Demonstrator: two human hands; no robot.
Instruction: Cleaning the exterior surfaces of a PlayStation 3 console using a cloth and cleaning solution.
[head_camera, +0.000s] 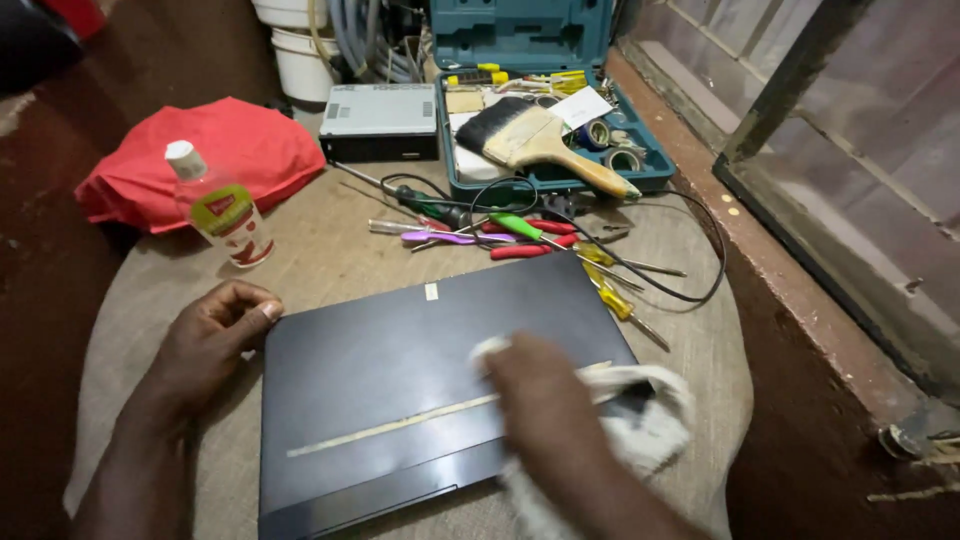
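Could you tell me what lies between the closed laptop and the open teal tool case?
In the head view, a scatter of screwdrivers and a looping black cable lie on the cloth between the laptop and the tool case.

We count two hands: left hand (215, 335), right hand (545, 395). One closed dark laptop (400, 380), one white cloth (645, 425). Far left: one clear bottle (220, 205), one red bag (215, 150). Far: one grey box (380, 120), one teal tool case (525, 40), one paintbrush (535, 140), two white buckets (300, 50). We cannot tell how many screwdrivers (530, 235); they overlap.
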